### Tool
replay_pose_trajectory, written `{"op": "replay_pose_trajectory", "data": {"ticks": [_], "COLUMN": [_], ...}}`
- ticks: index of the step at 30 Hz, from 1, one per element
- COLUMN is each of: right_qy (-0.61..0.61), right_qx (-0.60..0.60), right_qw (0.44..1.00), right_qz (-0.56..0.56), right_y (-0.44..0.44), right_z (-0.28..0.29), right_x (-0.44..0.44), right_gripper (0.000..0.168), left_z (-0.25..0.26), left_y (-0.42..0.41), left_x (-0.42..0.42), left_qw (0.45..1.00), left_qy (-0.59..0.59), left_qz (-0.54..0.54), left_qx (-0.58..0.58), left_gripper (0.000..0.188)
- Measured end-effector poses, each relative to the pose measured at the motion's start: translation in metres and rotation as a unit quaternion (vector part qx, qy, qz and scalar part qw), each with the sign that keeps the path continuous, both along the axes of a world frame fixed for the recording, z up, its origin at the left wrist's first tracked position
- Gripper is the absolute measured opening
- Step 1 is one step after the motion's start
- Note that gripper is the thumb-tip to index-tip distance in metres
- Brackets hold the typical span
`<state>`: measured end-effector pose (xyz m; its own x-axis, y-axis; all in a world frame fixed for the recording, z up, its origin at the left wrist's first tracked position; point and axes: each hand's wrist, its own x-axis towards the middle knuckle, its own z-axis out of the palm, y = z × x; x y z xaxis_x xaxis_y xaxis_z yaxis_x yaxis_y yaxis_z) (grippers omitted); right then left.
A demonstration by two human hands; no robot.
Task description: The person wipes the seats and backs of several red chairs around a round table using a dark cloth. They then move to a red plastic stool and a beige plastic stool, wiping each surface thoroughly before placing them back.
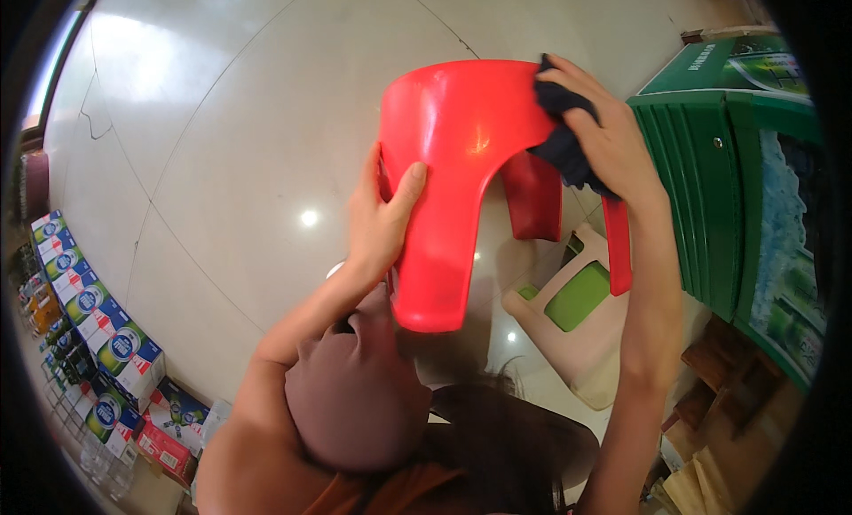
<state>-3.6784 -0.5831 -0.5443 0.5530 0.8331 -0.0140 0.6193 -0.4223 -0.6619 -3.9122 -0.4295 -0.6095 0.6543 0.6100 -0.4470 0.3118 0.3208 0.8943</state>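
A glossy red plastic stool (452, 135) is held up before me, its legs pointing down and towards my body. My left hand (383, 218) grips it at the left, the thumb lying on the outer face of the near leg. At the stool's upper right side, my right hand (602, 132) clutches a dark cloth (566, 125) and presses it against the red plastic. The fingertips wrap over the cloth near the rim. My forearm and the cloth hide part of the stool's right side.
A beige and green plastic stool (566, 315) lies on the tiled floor (219, 155) below the red one. To the right stands a green cabinet (705, 195), with dark wooden pieces (725, 368) beside it. Drink cartons (100, 308) and bottles (63, 348) line the left.
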Motion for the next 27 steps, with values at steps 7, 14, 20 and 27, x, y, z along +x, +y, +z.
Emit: {"op": "replay_pose_trajectory", "data": {"ticks": [7, 14, 20, 27], "right_qy": [0.046, 0.034, -0.068, 0.094], "right_qx": [0.0, -0.015, -0.003, 0.063], "right_qw": [0.999, 0.999, 0.998, 0.991], "right_qz": [0.008, 0.002, -0.009, -0.067], "right_y": [-0.018, 0.004, 0.015, -0.021], "right_z": [-0.001, 0.004, -0.01, -0.012], "right_x": [0.02, 0.003, -0.002, 0.023], "right_gripper": [0.04, 0.041, 0.036, 0.035], "left_z": [0.003, 0.002, 0.005, -0.001], "left_y": [0.002, 0.006, 0.001, -0.001], "left_x": [0.0, -0.002, 0.006, 0.002], "left_qw": [0.999, 1.0, 1.0, 1.0], "left_qy": [0.02, 0.011, -0.013, 0.011], "left_qz": [-0.022, -0.006, -0.002, -0.018], "left_qx": [0.038, 0.002, -0.002, 0.017], "left_gripper": [0.073, 0.071, 0.074, 0.075]}}
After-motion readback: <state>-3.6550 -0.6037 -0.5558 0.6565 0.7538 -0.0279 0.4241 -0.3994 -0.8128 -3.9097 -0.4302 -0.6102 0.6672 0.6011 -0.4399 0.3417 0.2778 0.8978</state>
